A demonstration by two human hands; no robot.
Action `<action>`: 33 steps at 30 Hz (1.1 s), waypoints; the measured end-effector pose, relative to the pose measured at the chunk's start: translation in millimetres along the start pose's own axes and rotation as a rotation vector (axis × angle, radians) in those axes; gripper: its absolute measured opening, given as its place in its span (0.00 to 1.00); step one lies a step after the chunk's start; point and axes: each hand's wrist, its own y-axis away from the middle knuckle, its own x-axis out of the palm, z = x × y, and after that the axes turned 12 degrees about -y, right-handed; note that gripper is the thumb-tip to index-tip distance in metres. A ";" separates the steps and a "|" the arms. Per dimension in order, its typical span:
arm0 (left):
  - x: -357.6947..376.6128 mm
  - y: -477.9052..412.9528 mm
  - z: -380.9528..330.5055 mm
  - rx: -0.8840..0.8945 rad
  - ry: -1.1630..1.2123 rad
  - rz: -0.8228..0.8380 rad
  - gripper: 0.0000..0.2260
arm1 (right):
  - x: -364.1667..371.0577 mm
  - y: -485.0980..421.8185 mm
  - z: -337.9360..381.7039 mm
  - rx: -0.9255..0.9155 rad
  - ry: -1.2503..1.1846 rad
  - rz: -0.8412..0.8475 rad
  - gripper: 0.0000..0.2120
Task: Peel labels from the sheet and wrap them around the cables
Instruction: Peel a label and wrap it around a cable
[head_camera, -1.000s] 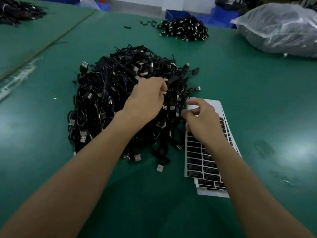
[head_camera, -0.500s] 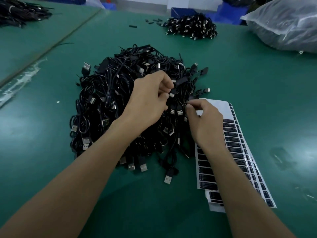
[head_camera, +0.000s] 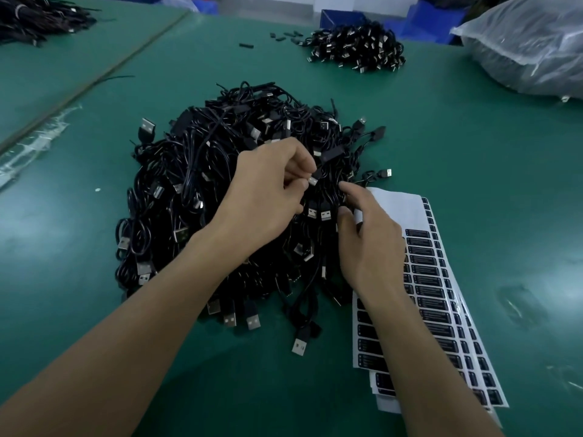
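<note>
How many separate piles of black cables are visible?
3: a big pile at centre, a smaller pile beyond it, a third pile far left; the plastic bag may hide more.

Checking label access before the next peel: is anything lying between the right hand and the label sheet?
Nothing visible does. The right hand is right above the upper part of the label sheet, its fingertips at the edge of the cable pile, which lies to the sheet's left.

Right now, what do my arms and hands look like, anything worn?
Nothing worn shows. The left hand and right hand are ungloved, with no rings, watch or wristband. The left forearm and right forearm are sleeveless to the frame edge.
</note>
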 end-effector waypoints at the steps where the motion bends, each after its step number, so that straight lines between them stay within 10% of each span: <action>1: -0.9 -0.7 -0.6 -0.010 0.029 -0.006 0.08 | -0.2 0.2 -0.1 -0.003 0.001 0.008 0.18; 25: -15.7 -1.4 -4.8 -0.090 0.359 0.084 0.10 | -20.0 6.3 14.8 0.131 -0.095 -0.109 0.06; 33: -19.4 6.6 -2.9 -0.062 0.378 0.040 0.10 | -10.8 39.3 59.7 -0.143 0.330 0.298 0.16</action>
